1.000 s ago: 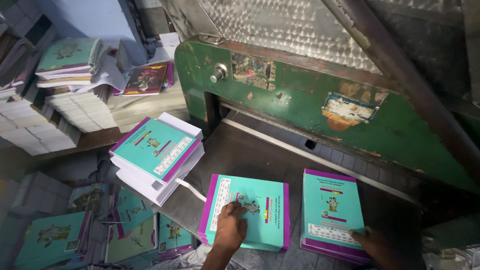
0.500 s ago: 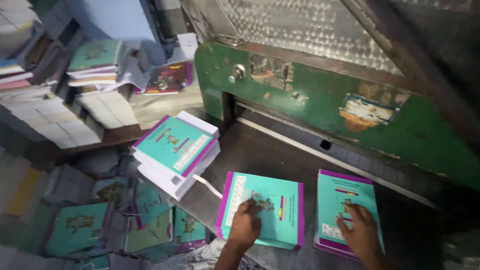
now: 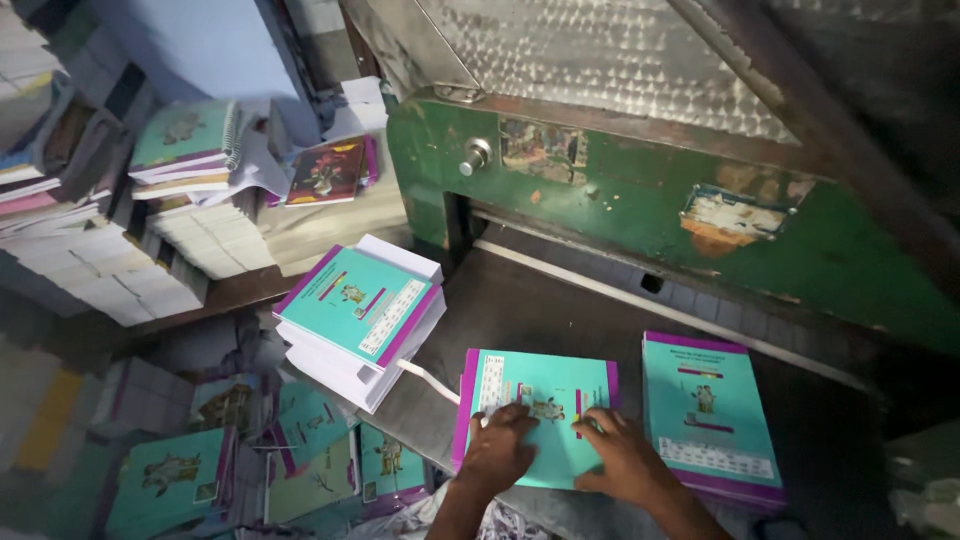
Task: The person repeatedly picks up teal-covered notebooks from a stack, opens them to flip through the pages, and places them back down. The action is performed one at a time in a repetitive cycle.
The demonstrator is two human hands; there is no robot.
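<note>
Both hands flat, palms down, on the middle teal book stack point(image 3: 540, 415) at the bottom centre: left hand point(image 3: 500, 448) on its lower left, right hand point(image 3: 622, 455) on its lower right. Another teal stack point(image 3: 708, 415) sits just to the right, a tilted pile point(image 3: 362, 315) to the left, and the green machine point(image 3: 700, 210) fills the frame above.

Teal booklet point(image 3: 540, 415), purple-edged; machine point(image 3: 700, 220) green, chipped; upper panel point(image 3: 600, 60) seemingly silver-dimpled.
</note>
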